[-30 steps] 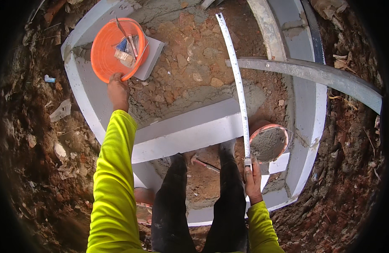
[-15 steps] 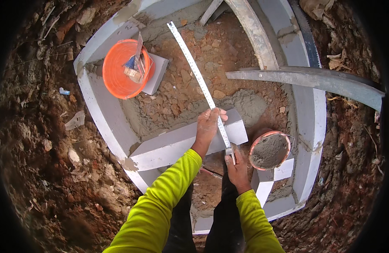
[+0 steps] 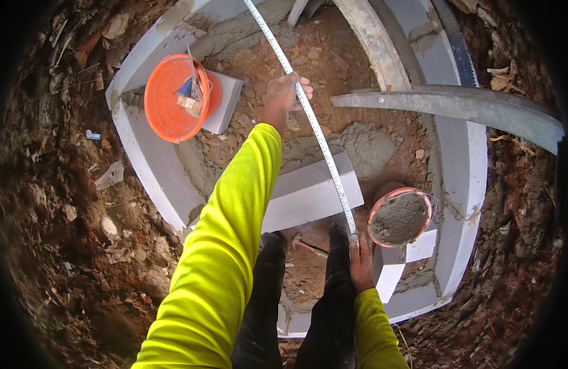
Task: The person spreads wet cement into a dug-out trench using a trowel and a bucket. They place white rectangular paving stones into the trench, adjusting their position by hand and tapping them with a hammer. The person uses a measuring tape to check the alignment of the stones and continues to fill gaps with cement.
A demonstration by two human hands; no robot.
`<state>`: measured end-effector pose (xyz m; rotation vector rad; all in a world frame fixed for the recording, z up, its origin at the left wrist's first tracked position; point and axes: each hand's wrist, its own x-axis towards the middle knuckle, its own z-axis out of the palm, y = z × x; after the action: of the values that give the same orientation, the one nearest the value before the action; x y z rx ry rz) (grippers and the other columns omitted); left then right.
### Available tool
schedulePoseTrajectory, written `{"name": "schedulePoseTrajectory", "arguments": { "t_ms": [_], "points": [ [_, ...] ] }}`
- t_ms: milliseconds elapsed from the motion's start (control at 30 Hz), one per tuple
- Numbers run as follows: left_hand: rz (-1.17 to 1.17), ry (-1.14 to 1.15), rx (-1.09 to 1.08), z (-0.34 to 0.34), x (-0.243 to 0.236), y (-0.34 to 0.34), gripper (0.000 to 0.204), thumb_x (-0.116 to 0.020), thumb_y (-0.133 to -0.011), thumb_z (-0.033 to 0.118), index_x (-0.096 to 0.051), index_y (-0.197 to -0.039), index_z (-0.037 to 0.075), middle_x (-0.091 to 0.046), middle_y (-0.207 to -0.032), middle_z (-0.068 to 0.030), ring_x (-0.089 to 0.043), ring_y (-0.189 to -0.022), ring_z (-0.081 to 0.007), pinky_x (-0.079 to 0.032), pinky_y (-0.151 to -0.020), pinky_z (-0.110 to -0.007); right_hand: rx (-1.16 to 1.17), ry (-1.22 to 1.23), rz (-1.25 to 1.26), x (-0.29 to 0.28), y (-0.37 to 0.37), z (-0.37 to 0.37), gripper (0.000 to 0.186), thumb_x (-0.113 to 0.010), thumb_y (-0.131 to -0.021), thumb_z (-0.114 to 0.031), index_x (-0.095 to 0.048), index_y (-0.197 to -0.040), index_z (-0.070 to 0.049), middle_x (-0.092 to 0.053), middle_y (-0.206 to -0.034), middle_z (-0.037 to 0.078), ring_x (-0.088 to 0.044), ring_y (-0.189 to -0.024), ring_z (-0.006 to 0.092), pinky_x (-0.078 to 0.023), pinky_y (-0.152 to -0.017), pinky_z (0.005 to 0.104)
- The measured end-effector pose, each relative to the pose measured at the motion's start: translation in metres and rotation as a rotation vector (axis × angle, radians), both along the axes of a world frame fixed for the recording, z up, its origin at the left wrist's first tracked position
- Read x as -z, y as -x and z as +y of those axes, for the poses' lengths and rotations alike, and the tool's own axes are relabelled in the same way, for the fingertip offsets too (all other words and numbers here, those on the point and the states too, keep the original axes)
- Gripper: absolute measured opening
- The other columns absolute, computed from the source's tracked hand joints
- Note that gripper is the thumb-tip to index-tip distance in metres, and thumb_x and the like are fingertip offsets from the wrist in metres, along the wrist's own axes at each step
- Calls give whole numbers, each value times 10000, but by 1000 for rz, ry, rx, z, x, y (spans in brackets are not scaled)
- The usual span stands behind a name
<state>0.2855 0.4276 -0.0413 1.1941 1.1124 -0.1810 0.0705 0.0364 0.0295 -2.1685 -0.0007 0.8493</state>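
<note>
A white tape measure [image 3: 321, 140] is drawn out in a long line from near my legs to the far edge of the view. My left hand [image 3: 283, 93] is stretched far forward over the soil, closed around the blade. By my right leg, my right hand [image 3: 361, 263] grips the near end of the tape, where the case is mostly hidden by the fingers. Under the blade, between the hands, lies a grey-white concrete kerb block [image 3: 308, 189], its left part covered by my left sleeve.
Pale kerb blocks [image 3: 150, 166] ring the soil bed. An orange bucket [image 3: 164, 92] with tools stands at left on a block. A mortar-filled bucket [image 3: 400, 218] is beside my right hand. Curved grey strips [image 3: 462, 103] reach in at right. A hammer [image 3: 310, 247] lies between my feet.
My left hand has moved forward and slightly left along with the blade, whose far end has left the view. More tape is out. My right hand has shifted slightly right and nearer.
</note>
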Motion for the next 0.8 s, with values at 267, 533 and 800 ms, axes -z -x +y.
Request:
{"name": "schedulePoseTrajectory", "arguments": {
  "t_ms": [267,533,800],
  "points": [
    [-28,-22,36,9,15,-7,352,-450,-1038,303,-661,-1039,22,-709,-886,-106,-709,-794,-217,-593,-722,-392,66,-80,61,5,-11,10,309,-493,-979,-221,-576,-1167,10,-573,-1038,204,-546,-983,339,-438,-888,412],
    [-18,-42,14,0,2,-18,337,-448,-1039,301,-644,-1082,31,-715,-909,-111,-710,-834,-227,-584,-746,-374,-5,-45,-108,12,-18,15,364,-493,-977,-208,-558,-1256,17,-586,-1047,211,-549,-995,342,-433,-915,415],
    [-205,-605,273,-51,34,116,320,-565,-962,216,-592,-1191,-6,-683,-936,-191,-672,-856,-301,-527,-807,-406,111,-91,134,17,-20,13,352,-510,-975,-200,-562,-1233,33,-609,-1015,198,-578,-948,277,-460,-865,375]
  ]
}}
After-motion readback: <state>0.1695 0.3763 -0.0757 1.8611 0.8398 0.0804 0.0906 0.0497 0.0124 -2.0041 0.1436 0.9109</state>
